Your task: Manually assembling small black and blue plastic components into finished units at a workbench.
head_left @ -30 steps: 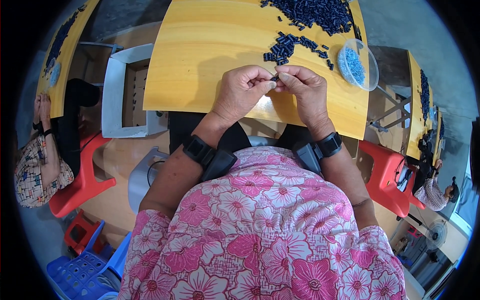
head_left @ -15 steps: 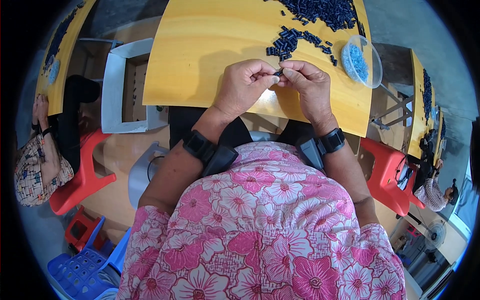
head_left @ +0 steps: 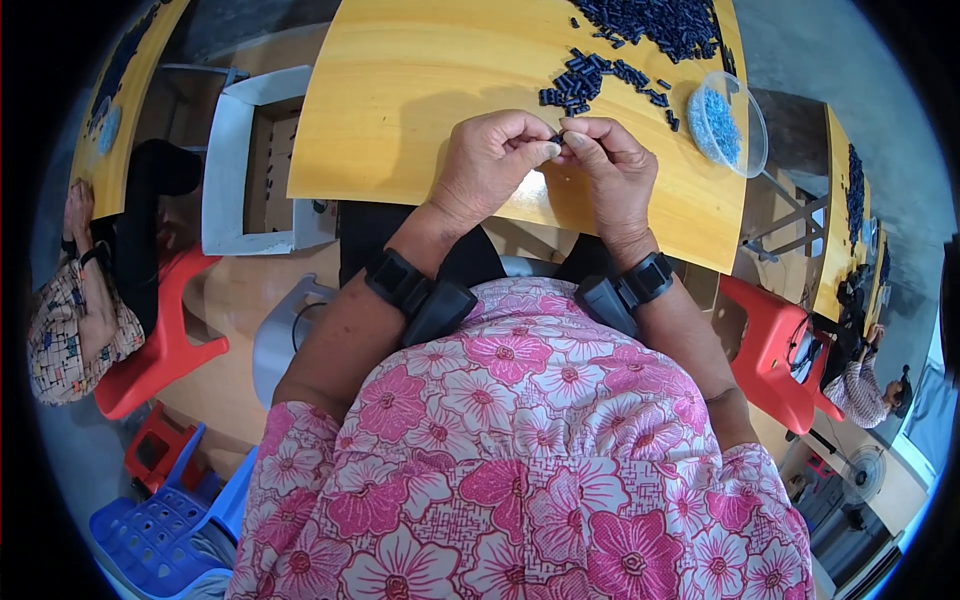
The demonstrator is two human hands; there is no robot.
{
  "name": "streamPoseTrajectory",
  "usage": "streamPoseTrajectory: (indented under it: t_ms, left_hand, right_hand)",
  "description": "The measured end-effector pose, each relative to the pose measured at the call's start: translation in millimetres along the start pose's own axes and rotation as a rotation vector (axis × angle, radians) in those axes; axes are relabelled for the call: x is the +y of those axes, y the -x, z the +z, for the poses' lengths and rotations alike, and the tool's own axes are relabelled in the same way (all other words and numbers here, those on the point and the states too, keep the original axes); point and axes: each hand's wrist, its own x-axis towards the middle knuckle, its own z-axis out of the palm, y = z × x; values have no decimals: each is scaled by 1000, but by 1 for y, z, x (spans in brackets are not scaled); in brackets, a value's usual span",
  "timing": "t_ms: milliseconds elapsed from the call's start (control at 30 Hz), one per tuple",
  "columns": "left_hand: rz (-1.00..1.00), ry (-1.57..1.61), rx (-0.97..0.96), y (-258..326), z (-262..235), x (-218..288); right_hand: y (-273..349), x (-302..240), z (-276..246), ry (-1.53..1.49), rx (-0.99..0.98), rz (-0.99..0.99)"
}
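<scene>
Hands stay pinched together as before, barely shifted | small dark piece [head_left: 556,137] gripped between left hand [head_left: 490,160] and right hand [head_left: 610,165] fingertips, near table edge | dark piece pile [head_left: 600,80] far right largely unworked | clear bowl of blue bits [head_left: 722,125] right

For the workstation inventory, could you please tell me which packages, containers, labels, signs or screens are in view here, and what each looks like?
No labels, signs or screens show.
Clear round plastic container: at the yellow table's right edge, holding small light-blue pieces.
Open box: left of the table, rectangular, pale grey-white walls, brown inside.
Blue crate: lower left on the floor, with holes in its side.
</scene>
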Motion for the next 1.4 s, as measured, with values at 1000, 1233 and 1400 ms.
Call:
streamPoseTrajectory:
  t_ms: [1000, 1233, 1400]
  left_hand:
    - [-22, -59, -35, -1, -3, 1]
    - [-19, -70, -45, -1, -4, 0]
    - [-8, -68, -35, -1, -4, -3]
  right_hand:
    - [-11, -15, -12, -148, -84, 220]
    - [-11, -15, -12, -133, -95, 218]
    - [-7, -11, -9, -98, -73, 163]
